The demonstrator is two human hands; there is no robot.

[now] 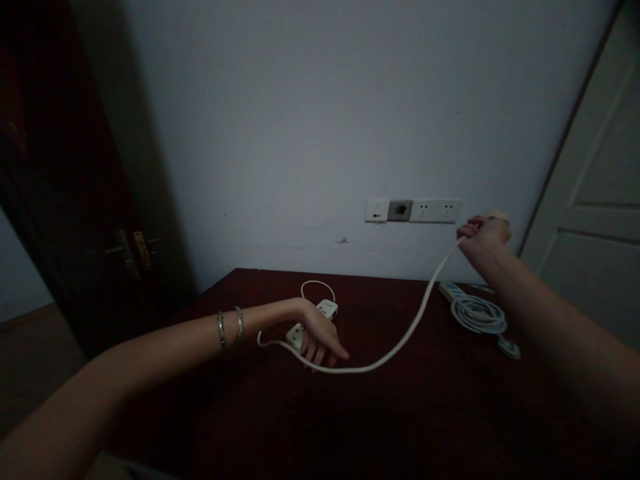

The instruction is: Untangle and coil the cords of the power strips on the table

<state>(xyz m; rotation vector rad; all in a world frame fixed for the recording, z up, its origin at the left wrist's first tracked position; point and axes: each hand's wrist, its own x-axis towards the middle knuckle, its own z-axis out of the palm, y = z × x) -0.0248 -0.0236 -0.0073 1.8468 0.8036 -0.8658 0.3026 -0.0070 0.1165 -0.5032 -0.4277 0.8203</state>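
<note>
My right hand [485, 233] is raised in front of the wall at the right, its fingers closed round a white power cord [419, 319]. A pale end, perhaps the plug, shows above the knuckles. From there the cord sags to the table and curves left past my left hand's fingertips. My left hand [323, 333] hangs over a white power strip [327, 308], hiding its middle. Its thumb points right and its fingers reach down, slightly apart, beside the cord. Whether the fingers touch the strip or the cord I cannot tell.
On the dark red table [240, 413], a second power strip [451, 291] lies at the right with its coiled cord [479, 315] and a plug [509, 347]. Wall sockets [435, 211] sit above the table's back edge. A dark door [65, 167] stands left, a pale door [600, 187] right.
</note>
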